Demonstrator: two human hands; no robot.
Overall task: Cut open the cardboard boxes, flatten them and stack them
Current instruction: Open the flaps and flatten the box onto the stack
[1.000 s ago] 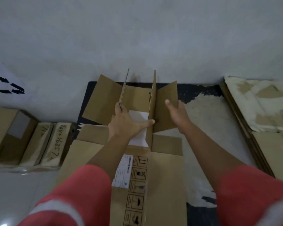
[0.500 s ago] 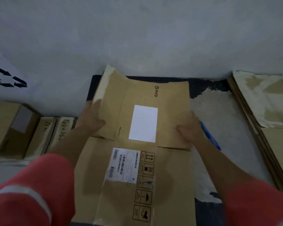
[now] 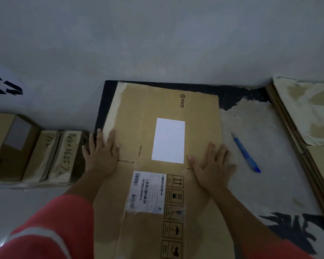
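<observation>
While both palms press on it, the flattened brown cardboard box [image 3: 157, 128] lies flat on a black floor mat with a worn, pale face [image 3: 251, 128]. The box's far edge stops just short of the grey wall [image 3: 157, 43].

Left hand [image 3: 101, 152]: fingers straight and spread, palm down on the box's left edge, outer fingers overhanging onto the mat. It grips nothing.
Right hand [image 3: 211, 165]: fingers straight and spread, palm down near the box's right edge. It grips nothing.

Box face: blank white rectangular label [image 3: 168, 140] between the hands, printed barcode shipping label [image 3: 148, 191] nearer the person, a column of handling symbols beside it.

Containers: left of the box, against the wall, a brown carton with a grey patch [image 3: 7, 143]. Between it and the box stand two narrow cartons with handwritten numbers [image 3: 65, 154]. Cannot tell what is in any of them.

Edges and room: right of the box, bare worn mat, with a slim blue pen-shaped tool [image 3: 245, 152] lying on it, apart from the right hand. Beyond the tool, at the mat's right border, a stack of flat cardboard sheets [image 3: 307, 113]. Left of the box only a thin strip of mat shows before the narrow cartons.
</observation>
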